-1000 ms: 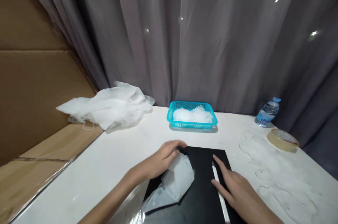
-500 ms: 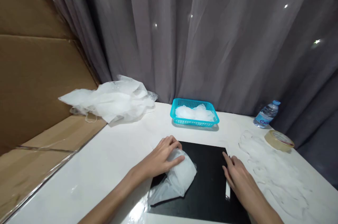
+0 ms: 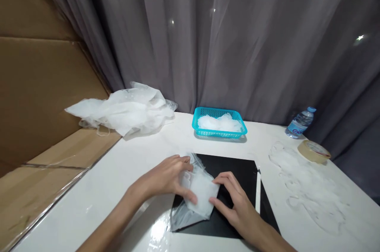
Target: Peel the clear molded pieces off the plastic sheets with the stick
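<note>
A folded piece of white sheer fabric (image 3: 203, 193) lies on a black board (image 3: 234, 165), its loose, thinner part spreading toward the lower left. My left hand (image 3: 175, 179) grips the fabric's left side, thumb on top and fingers curled at the upper edge. At the right edge of the fold, the thumb and fingertips of my right hand (image 3: 233, 200) take hold of it. A narrow white strip (image 3: 258, 192) runs along the board's right side, just beyond my right hand.
A blue basket (image 3: 219, 133) with white fabric stands at the back. More sheer white fabric (image 3: 133, 109) is heaped at back left beside cardboard (image 3: 44, 86). To the right are a water bottle (image 3: 299, 123), a tape roll (image 3: 314, 152) and thin lacy fabric (image 3: 308, 188).
My right hand has moved left from the board's right edge onto the fabric. My left hand has shifted slightly left, and the fabric now lies flatter, with a part spread out at the top.
</note>
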Motion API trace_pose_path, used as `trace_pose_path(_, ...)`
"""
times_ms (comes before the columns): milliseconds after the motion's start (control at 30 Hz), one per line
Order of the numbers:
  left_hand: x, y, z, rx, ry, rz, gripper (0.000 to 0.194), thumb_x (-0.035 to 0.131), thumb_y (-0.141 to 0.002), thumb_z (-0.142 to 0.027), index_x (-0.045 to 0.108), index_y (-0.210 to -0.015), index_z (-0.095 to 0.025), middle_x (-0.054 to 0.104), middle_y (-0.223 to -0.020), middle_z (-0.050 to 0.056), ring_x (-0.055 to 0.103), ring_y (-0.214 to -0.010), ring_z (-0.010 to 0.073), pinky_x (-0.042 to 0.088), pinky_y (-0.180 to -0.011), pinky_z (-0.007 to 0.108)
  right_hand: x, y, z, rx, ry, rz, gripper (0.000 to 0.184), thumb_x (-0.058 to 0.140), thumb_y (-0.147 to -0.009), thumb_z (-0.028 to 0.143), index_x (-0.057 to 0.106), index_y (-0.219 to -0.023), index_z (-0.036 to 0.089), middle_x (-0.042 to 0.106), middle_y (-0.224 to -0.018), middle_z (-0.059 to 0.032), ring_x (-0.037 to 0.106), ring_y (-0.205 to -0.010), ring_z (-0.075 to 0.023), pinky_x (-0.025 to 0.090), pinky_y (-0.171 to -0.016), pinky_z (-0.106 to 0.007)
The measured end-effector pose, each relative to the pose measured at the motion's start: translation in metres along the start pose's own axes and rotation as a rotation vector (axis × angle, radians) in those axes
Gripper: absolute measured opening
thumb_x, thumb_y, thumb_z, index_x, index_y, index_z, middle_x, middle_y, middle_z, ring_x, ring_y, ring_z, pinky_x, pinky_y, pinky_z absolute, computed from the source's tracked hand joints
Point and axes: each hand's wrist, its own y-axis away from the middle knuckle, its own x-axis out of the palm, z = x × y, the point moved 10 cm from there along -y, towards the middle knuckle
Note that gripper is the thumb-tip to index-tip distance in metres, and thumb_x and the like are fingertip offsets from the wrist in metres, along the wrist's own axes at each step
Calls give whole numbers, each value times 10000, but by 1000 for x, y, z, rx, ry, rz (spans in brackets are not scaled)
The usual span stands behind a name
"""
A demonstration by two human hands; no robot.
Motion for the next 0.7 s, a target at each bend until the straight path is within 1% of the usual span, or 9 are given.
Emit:
trace_pose_path(100,-3,5,-3,85,-7,37,331,897,-761,-494,735,-880,-230,651,-953,25,641,-915,268,428,-809,307,-7,-5,8,-95,-7,-39,26,564,-1060,260,580,-1075,246,664,-1118,-69,667,-1212,-255,557,-1091,-445)
trace_pose_path(167,-9,3,-9,121,-57,-63,166,844,-859,-318,716,-920,-232,649,-965,23,629,-933,259,417,-845,326,-16,-8,17,-168,29,-58,36,531,-1072,227,556,-1055,246,691,-1053,-48,679,-1225,-250,501,-1173,-520)
trace_pose_path(233,-18,0,-18,130,-149,-241,75,729,-937,-170,684,-949,-229,648,-975,33,614,-933,258,413,-861,353,-34,-9,30,-246,95,-139,56,508,-1076,198,539,-1074,244,703,-1019,-43,717,-1162,-239,505,-1173,-552)
trace_pose_path(300,-27,-1,-24,101,-242,-419,166,604,-963,-64,659,-949,-221,645,-1000,64,591,-940,275,412,-861,383,-59,-4,48,-332,225,-271,100,515,-1067,171,551,-1127,243,711,-1004,-60,753,-1030,-233,628,-1015,-486)
trace_pose_path(367,-28,-2,-26,84,-288,-485,246,508,-968,-14,651,-949,-213,648,-1026,95,581,-966,294,410,-877,409,-74,4,68,-451,410,-345,218,523,-1050,125,584,-1222,243,725,-987,-85,757,-885,-225,672,-789,-383)
trace_pose_path(433,-21,-6,-26,118,-288,-435,260,473,-986,-26,649,-939,-212,663,-1007,99,595,-946,286,418,-881,406,-70,11,84,-580,576,-306,329,491,-1038,75,619,-1295,234,746,-957,-103,748,-796,-218,636,-669,-324)
trace_pose_path(533,-8,-7,-28,203,-267,-294,182,577,-1006,-147,628,-848,-223,679,-866,48,629,-831,246,443,-813,352,-42,22,92,-711,683,-137,366,434,-1030,44,684,-1261,177,774,-887,-109,743,-730,-217,612,-652,-311)
trace_pose_path(600,-3,-5,-31,225,-252,-218,209,699,-962,-230,604,-776,-226,665,-763,14,640,-760,231,440,-745,327,-26,28,88,-714,688,-43,333,451,-1036,71,709,-1233,145,784,-883,-111,737,-713,-229,620,-667,-332)
trace_pose_path(700,4,3,-21,89,-175,-37,303,870,-828,-435,656,-777,-226,679,-712,0,657,-706,240,396,-645,306,-19,35,73,-575,606,67,297,541,-1071,280,697,-1300,174,793,-974,-112,755,-804,-270,648,-726,-380)
